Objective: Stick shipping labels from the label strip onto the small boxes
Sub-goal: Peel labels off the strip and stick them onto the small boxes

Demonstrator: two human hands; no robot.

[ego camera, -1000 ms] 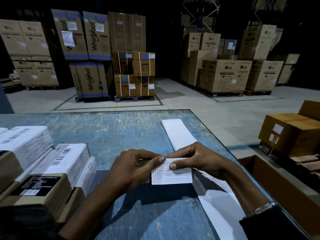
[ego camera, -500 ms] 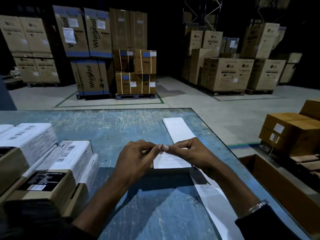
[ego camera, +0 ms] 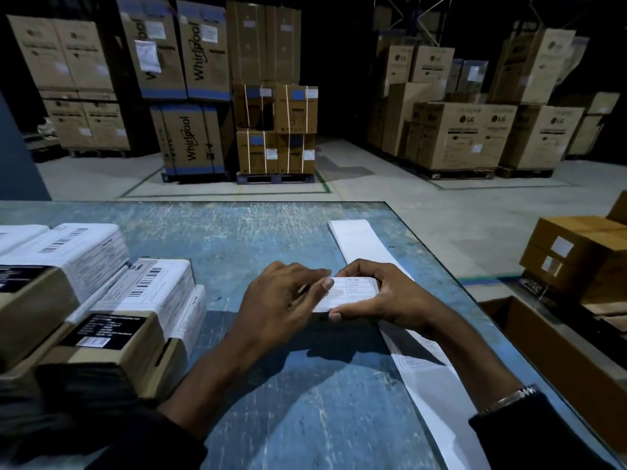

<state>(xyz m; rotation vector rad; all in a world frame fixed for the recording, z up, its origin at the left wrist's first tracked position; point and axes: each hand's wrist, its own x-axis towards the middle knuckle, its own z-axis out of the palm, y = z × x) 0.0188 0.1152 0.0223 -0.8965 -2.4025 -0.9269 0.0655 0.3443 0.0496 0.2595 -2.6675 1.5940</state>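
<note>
While several labelled small boxes [ego camera: 149, 293] sit stacked at the desk's [ego camera: 237, 239] left, the left hand [ego camera: 281, 300] presses flat fingers on a shipping label [ego camera: 349, 293] over a box gripped by the right hand [ego camera: 380, 296], beside the label strip [ego camera: 359, 242], suggesting more remain.

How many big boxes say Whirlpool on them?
3. Two Whirlpool boxes stand side by side on top, left and right; one stands beneath them on the floor. Others may be hidden in the dark.
</note>
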